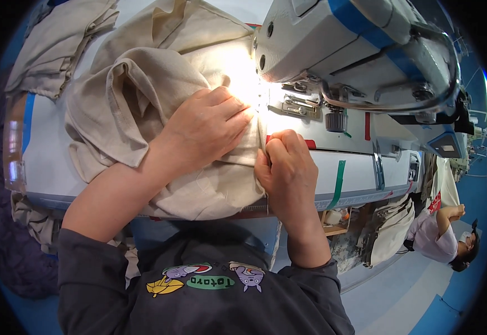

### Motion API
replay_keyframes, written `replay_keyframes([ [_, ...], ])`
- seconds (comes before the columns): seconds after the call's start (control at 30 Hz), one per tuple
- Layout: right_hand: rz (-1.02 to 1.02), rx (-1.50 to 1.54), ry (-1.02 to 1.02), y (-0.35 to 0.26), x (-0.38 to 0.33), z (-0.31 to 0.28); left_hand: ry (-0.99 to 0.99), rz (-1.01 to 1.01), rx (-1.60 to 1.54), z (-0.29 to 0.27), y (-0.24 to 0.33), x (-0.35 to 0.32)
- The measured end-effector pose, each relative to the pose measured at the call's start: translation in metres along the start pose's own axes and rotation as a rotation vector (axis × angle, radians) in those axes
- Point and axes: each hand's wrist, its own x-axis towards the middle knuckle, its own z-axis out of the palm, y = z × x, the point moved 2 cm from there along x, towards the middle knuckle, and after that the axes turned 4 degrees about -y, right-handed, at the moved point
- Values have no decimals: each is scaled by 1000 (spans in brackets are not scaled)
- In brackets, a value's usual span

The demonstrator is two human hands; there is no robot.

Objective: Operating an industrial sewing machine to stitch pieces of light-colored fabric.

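A large piece of beige fabric (210, 190) lies bunched and folded on the white sewing table, its right edge running up to the brightly lit needle area of a sewing machine (310, 50). My left hand (207, 125) is closed on the fabric just short of the lit spot, fingers bent and pressed together. At the fabric's right edge, my right hand (289, 164) is closed, with thumb and forefinger pinching the edge. Glare hides the needle and the cloth right beside it. A metal presser-foot part (302, 103) shows to the right of the glare.
More beige fabric pieces (59, 50) are stacked at the far left of the table (48, 139). A curved metal bar (394, 106) sticks out from the machine head. Green tape (339, 181) marks the table's right side. Another person (436, 234) works at the right, near hanging cloth (388, 229).
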Motion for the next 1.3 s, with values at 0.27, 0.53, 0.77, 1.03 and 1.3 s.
replay_keyframes([
  [0.27, -140, 165, 190, 0, -4, -15, -6, 134, 12, -4, -20, 12],
  [0.53, -303, 394, -169, 0, -49, -6, -275, 274, 106, -6, 21, -13],
  [0.77, -332, 277, -137, -4, -42, -15, -58, 143, 16, -10, 27, -27],
  [1.03, -332, 195, -188, -4, -34, -11, -84, 115, -93, -7, 13, -20],
  [1.3, -292, 196, -213, -1, -29, -8, -40, 116, -102, -4, 6, -15],
])
